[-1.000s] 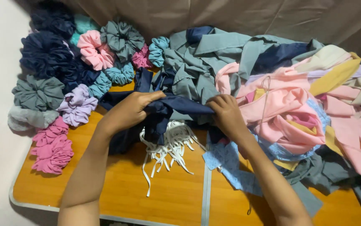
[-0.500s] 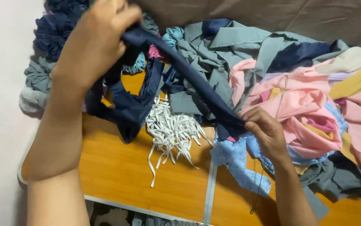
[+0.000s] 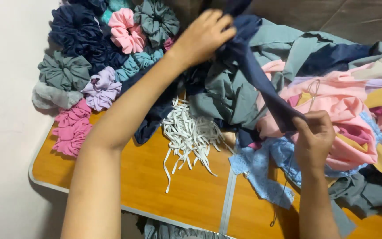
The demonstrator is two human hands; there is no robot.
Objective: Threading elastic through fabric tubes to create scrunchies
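My left hand (image 3: 204,36) is raised over the back of the table, gripping the upper end of a navy blue fabric strip (image 3: 261,82). My right hand (image 3: 313,137) pinches the lower end of the same strip, so it runs stretched diagonally between both hands. The rest of the navy cloth (image 3: 153,119) hangs under my left forearm. A bundle of white elastic pieces (image 3: 188,137) lies on the wooden table (image 3: 155,186) between my arms.
Several finished scrunchies (image 3: 98,57) in navy, grey, pink, teal and lilac are piled at the back left. A heap of fabric pieces (image 3: 341,102) in pink, grey, blue and yellow covers the right side. Pale blue lace (image 3: 261,170) lies near my right wrist.
My left hand has swung from the left to above the middle of the pile, pulling the navy strip taut. The view has shifted, showing the scrunchies again. My right hand stays low on the strip.
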